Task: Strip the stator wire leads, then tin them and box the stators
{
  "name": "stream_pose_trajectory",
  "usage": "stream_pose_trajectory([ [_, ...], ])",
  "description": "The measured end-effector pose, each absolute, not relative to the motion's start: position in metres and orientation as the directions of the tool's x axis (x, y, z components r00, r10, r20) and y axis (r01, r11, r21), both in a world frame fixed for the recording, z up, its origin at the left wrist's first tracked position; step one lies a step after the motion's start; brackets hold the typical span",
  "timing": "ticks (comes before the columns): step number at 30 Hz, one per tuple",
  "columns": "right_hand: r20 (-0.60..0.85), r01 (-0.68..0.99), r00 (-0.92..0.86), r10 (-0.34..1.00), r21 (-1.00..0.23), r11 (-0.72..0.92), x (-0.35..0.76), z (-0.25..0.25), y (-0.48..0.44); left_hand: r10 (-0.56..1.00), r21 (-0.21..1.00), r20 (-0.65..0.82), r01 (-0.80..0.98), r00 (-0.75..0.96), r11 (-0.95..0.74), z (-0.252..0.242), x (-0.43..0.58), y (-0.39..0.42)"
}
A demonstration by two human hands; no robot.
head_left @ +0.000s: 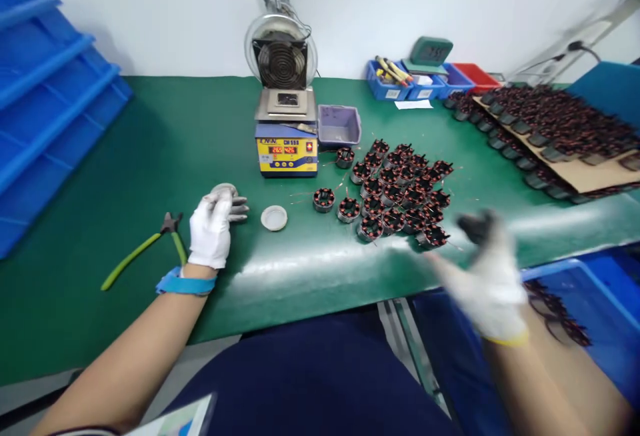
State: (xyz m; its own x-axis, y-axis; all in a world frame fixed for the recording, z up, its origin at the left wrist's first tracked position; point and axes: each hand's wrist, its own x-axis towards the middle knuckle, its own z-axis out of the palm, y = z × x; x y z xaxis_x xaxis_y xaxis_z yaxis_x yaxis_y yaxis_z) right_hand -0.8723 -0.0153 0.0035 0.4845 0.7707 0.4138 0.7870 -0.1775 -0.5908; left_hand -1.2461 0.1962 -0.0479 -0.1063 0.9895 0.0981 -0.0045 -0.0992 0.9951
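Note:
My left hand (215, 223), in a white glove with greyish fingertips, rests on the green table with its fingers partly stretched; I see nothing held in it. Beside it lie green-handled cutters (171, 226) and a small white round dish (274, 218). My right hand (487, 283), also gloved in white, is smeared by motion at the right, past the group of wire-wound motor stators (395, 196). A dark blurred shape shows at its fingers; I cannot make out whether it is a stator. A single stator (324, 200) stands left of the group.
Behind the stators are a yellow-and-blue solder pot (288, 156) with a fan, and a purple tray (339, 125). Blue crates (45, 109) are stacked left. At the right, cardboard (540, 146) bears many stators. A blue bin (605, 303) sits below the table edge.

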Motion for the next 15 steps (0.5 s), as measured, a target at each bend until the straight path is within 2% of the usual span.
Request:
stream_pose_trajectory([
  [1, 0.455, 0.882, 0.22, 0.863, -0.471, 0.024, -0.9, 0.006, 0.013, 0.987, 0.993, 0.12, -0.008, -0.108, -0.122, -0.045, -1.246, 0.193],
  [2, 0.452, 0.926, -0.037, 0.891, -0.321, 0.201, -0.925, 0.008, 0.041, 0.985, 0.99, 0.139, -0.01, -0.107, -0.141, -0.043, -1.245, 0.19],
  [3, 0.389, 0.936, -0.202, 0.899, -0.193, 0.293, -0.946, 0.009, 0.067, 0.983, 0.988, 0.151, -0.01, -0.104, -0.153, -0.041, -1.245, 0.186],
  [5, 0.263, 0.937, -0.33, 0.907, -0.025, 0.348, -0.975, 0.006, 0.111, 0.983, 0.987, 0.156, -0.012, -0.095, -0.158, -0.037, -1.246, 0.181],
  [7, 0.168, 0.934, -0.356, 0.919, 0.065, 0.35, -0.988, 0.0, 0.137, 0.984, 0.988, 0.154, -0.016, -0.088, -0.156, -0.034, -1.246, 0.177],
  [10, 0.12, 0.939, -0.343, 0.931, 0.059, 0.339, -0.992, -0.005, 0.142, 0.979, 0.983, 0.176, -0.04, -0.105, -0.181, -0.029, -1.248, 0.17],
  [13, 0.224, 0.932, -0.322, 0.92, -0.095, 0.349, -1.005, 0.007, 0.121, 0.958, 0.966, 0.215, -0.101, -0.189, -0.237, -0.02, -1.248, 0.157],
  [15, 0.299, 0.869, -0.394, 0.869, -0.187, 0.458, -1.025, 0.022, 0.104, 0.987, 0.979, 0.114, -0.158, -0.113, -0.131, -0.014, -1.245, 0.147],
])
